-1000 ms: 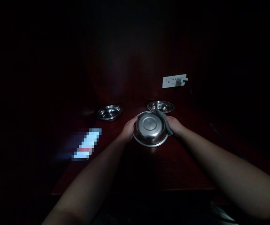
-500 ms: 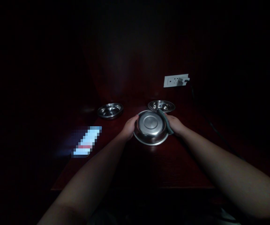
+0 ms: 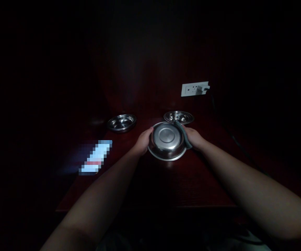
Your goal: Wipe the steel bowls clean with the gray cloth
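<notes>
A shiny metal bowl (image 3: 167,139) is held tilted between both hands, its round base turned toward me. My left hand (image 3: 143,141) grips the bowl's left rim, the thumb showing at the edge and the other fingers hidden behind. On the opposite side, my right hand (image 3: 193,137) presses a dark grey-green cloth (image 3: 185,136) against the right rim; its fingers are mostly covered by the cloth and bowl. Whether the lower rim touches the table I cannot tell.
Behind the held bowl lie two more metal dishes, a left one (image 3: 121,123) and a right one (image 3: 178,117). A lit, pixelated phone-shaped screen (image 3: 96,157) rests on the dark red table (image 3: 192,188). On the wall is a white socket (image 3: 189,90) with a plug and dark cord.
Both hands keep their hold on the bowl and cloth. The whole scene has shifted very slightly left and up in view; otherwise hardly anything differs.
</notes>
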Tool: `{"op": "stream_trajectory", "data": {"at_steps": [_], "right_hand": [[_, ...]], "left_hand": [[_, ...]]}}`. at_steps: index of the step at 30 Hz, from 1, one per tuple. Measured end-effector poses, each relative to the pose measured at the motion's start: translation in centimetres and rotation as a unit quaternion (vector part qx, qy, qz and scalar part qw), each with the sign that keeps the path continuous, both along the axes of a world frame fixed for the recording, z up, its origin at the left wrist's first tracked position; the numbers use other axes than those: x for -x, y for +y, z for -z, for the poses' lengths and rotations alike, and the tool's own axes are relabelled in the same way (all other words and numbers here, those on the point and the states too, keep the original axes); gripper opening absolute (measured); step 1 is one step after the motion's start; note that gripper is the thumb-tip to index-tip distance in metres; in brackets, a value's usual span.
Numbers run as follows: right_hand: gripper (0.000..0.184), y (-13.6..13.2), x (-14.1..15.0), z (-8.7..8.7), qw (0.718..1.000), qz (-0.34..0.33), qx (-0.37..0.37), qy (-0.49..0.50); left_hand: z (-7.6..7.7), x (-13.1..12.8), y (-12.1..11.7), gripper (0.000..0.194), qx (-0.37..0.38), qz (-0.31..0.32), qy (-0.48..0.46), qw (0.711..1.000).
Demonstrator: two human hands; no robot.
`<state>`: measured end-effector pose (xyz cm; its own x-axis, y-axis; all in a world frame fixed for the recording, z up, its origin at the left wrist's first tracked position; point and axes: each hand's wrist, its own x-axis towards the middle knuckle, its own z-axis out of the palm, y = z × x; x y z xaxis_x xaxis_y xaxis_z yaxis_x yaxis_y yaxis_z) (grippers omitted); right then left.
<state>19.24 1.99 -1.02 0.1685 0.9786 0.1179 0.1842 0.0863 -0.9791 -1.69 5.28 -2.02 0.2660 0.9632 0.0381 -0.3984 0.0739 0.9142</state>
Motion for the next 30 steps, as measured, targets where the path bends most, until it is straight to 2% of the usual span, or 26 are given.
{"op": "stream_trajectory", "data": {"at_steps": [3, 11, 17, 21, 30], "right_hand": [[0.050, 0.10, -0.03, 0.06, 0.999, 0.002, 0.025, 0.032], [0.050, 0.28, -0.08, 0.25, 0.999, -0.008, 0.021, 0.037], [0.048, 0.38, -0.25, 0.35, 1.000, 0.004, 0.018, 0.022], [0.052, 0.40, -0.22, 0.37, 0.999, -0.009, 0.025, 0.022], [0.051, 0.18, -0.13, 0.07, 1.000, -0.008, 0.026, 0.004]], "left_hand": [[-0.16, -0.04, -0.14, 0.025, 0.002, -0.007, 0.001, 1.000], [-0.61, -0.05, -0.69, 0.025, 0.008, -0.018, 0.008, 1.000], [-0.66, -0.11, -0.67, 0.021, 0.004, -0.030, 0.007, 1.000], [-0.63, -0.10, -0.62, 0.023, 0.005, -0.011, 0.005, 1.000], [-0.61, -0.06, -0.57, 0.024, 0.005, -0.015, 0.010, 1.000]]}}
